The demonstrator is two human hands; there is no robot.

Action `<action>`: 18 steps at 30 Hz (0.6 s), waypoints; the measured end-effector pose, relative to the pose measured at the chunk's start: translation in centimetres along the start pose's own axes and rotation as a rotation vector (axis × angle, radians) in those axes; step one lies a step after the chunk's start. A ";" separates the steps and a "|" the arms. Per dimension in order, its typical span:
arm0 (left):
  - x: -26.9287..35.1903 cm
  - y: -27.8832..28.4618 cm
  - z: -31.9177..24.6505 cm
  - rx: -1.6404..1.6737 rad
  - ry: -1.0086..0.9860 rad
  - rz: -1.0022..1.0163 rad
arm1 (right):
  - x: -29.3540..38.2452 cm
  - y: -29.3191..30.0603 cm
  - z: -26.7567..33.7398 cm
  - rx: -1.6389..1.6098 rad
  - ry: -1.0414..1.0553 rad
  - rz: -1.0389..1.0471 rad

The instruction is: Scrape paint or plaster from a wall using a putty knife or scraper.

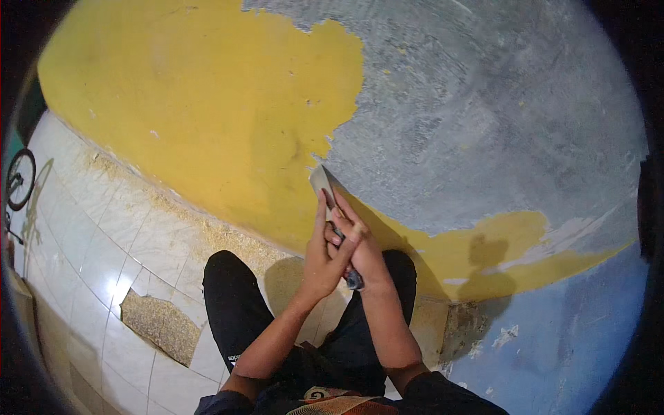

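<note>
Both my hands are on a putty knife, its metal blade [318, 180] tipped against the wall and its dark handle [355, 280] pointing back towards me. My right hand [366, 254] wraps around the handle, with a finger stretched along the blade. From the other side, my left hand [322, 264] closes over the tool, its index finger also extended onto the metal. The blade's edge meets the ragged border between yellow paint [207, 104] and the bare grey wall surface [467, 114]. Fingers hide much of the handle.
Paint flakes [223, 239] lie along the wall's foot on the white tile floor [98, 233]. A broken tile leaves a rough patch [161, 326]. A bicycle wheel [21, 179] shows far left, and a blue wall [550, 347] meets the yellow at right. My knees are bent beneath my arms.
</note>
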State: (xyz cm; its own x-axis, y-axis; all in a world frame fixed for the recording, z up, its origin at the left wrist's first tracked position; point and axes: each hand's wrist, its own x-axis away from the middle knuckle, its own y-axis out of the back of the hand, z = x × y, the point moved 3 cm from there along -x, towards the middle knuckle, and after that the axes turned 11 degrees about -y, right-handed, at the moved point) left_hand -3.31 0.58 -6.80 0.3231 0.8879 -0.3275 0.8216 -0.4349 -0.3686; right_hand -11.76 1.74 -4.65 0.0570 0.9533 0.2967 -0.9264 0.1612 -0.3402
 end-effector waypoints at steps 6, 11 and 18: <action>0.9 0.1 -0.1 -0.100 0.052 0.027 | 0.9 0.0 -1.0 0.025 0.051 -0.194; 0.4 0.6 -0.6 -0.185 0.018 0.006 | -0.4 -0.3 -0.7 0.193 0.156 -0.160; -0.8 1.7 2.5 -0.394 -0.201 -0.020 | -1.0 0.1 -0.6 0.137 0.190 -0.133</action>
State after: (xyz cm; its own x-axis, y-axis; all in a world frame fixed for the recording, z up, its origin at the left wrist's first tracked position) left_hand -3.41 -1.26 -9.34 0.2396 0.8319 -0.5005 0.9557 -0.2928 -0.0293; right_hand -11.71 1.00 -5.48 0.2387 0.9588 0.1540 -0.9471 0.2649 -0.1813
